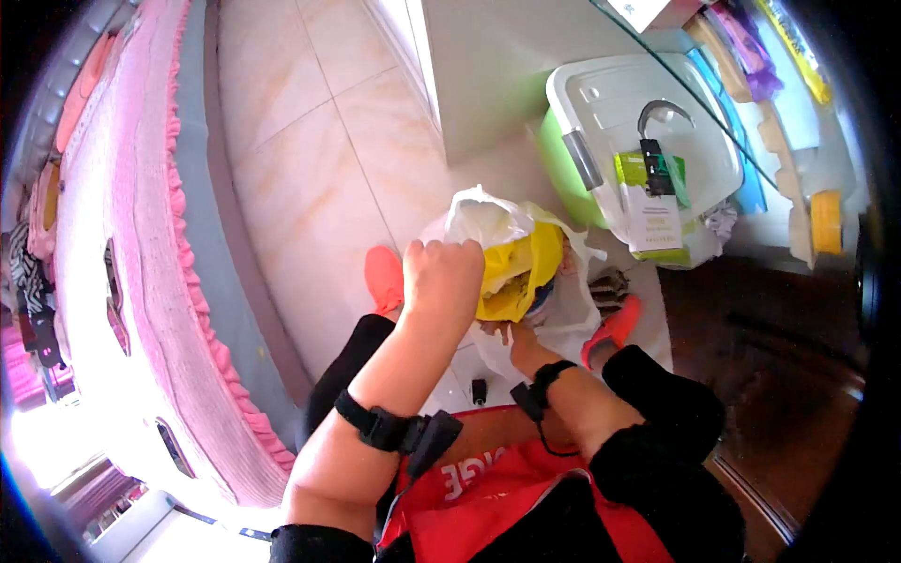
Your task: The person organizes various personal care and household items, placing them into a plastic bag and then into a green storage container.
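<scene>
A white plastic bag stands on the floor in front of me with its mouth wide. Inside it lies a yellow plastic bag, also gaping, with brownish contents and a dark blue item beside it that I cannot identify. My left hand, fingers curled into a fist, grips the white bag's rim at the left. My right hand is at the near side of the bags, palm partly up; the bag's edge hides part of it, and its hold is unclear.
A green storage box with a clear lid stands at the right, bearing a green and white packet and a black-handled tool. A pink-covered bed runs along the left. A glass edge and shelf goods are at upper right.
</scene>
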`<action>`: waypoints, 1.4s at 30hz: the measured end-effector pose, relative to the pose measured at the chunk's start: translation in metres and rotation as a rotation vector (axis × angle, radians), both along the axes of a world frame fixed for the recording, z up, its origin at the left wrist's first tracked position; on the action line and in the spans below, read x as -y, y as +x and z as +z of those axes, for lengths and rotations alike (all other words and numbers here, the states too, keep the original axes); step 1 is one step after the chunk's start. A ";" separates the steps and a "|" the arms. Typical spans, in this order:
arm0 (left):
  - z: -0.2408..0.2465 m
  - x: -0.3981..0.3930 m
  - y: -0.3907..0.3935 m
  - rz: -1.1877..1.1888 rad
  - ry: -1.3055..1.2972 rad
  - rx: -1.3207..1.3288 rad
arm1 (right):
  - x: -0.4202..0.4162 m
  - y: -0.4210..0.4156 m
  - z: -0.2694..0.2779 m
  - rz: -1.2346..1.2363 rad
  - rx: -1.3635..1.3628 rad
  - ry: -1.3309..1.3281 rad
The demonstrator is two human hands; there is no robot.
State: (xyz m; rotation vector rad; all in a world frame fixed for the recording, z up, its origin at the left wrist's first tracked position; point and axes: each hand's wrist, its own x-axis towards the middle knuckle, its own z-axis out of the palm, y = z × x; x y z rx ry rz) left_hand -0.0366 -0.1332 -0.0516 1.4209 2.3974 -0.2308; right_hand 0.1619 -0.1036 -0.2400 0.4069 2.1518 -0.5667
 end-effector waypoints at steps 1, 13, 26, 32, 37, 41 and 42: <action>0.001 -0.001 0.000 -0.002 0.005 0.009 | -0.013 0.000 0.016 0.014 0.013 -0.008; 0.047 -0.019 0.017 0.094 0.310 0.403 | -0.146 0.032 0.233 -1.095 -0.929 -0.909; 0.031 -0.041 0.031 0.459 0.369 2.417 | -0.148 -0.003 0.256 -1.146 -1.270 -1.243; 0.039 -0.047 0.042 0.481 0.629 2.156 | -0.153 -0.002 0.266 -1.158 -1.239 -1.279; 0.042 -0.050 0.051 0.425 0.807 1.715 | -0.154 0.000 0.263 -1.244 -1.278 -1.074; 0.040 -0.050 0.053 0.358 0.807 1.552 | -0.157 0.003 0.240 -1.156 -1.306 -0.792; 0.037 -0.050 0.051 0.323 0.807 1.469 | -0.158 0.003 0.239 -1.180 -1.300 -0.860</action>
